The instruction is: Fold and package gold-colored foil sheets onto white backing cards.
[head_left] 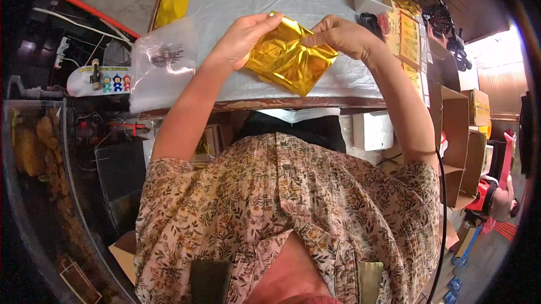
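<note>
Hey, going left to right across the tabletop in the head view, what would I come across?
Clear plastic, left hand, held piece of gold foil, right hand, open white box.

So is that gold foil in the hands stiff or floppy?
The gold foil is probably floppy, since it creases where the right hand pinches it. It looks thin, so likely light, and its glossy surface may be slippery.
</note>
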A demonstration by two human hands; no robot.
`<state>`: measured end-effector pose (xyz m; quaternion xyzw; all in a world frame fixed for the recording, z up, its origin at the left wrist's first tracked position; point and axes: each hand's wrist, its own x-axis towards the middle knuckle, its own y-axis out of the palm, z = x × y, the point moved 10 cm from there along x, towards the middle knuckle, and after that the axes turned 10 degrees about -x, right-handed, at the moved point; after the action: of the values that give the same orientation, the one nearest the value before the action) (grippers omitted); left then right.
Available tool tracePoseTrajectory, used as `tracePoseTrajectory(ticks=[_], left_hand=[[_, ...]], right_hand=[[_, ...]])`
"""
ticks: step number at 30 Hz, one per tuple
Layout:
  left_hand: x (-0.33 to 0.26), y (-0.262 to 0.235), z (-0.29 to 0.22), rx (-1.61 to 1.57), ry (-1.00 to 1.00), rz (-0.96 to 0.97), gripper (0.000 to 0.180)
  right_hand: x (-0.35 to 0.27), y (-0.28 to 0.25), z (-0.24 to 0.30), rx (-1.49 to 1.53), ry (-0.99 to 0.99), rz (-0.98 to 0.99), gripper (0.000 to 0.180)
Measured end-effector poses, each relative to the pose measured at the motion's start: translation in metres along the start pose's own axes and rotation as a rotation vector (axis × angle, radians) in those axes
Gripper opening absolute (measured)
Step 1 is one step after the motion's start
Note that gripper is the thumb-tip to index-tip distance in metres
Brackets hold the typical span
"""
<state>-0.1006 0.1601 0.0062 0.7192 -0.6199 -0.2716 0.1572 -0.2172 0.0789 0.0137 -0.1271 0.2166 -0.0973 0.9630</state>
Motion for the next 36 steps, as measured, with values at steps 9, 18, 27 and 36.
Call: tracePoseTrajectory(ticks=[9, 18, 27, 36], left_hand=[[0.020, -0.035, 0.029, -0.081, 0.042, -0.121, 0.033], [0.022, -0.044, 0.036, -0.153, 0.068, -0.189, 0.037], [0.021, -0.029, 0.038, -0.280, -0.084, -0.082, 0.083], [0.028, -0.037, 0.042, -0.246, -0.128, -0.038, 0.068]], right_hand=[[-0.015, -0.024, -0.061, 0.221, 0.143, -0.155, 0.028], [-0.021, -0.026, -0.079, 0.263, 0.075, -0.330, 0.032], [-0.032, -0.027, -0.082, 0.334, 0.088, -0.350, 0.033], [-0.024, -0.033, -0.077, 0.319, 0.056, -0.324, 0.025]])
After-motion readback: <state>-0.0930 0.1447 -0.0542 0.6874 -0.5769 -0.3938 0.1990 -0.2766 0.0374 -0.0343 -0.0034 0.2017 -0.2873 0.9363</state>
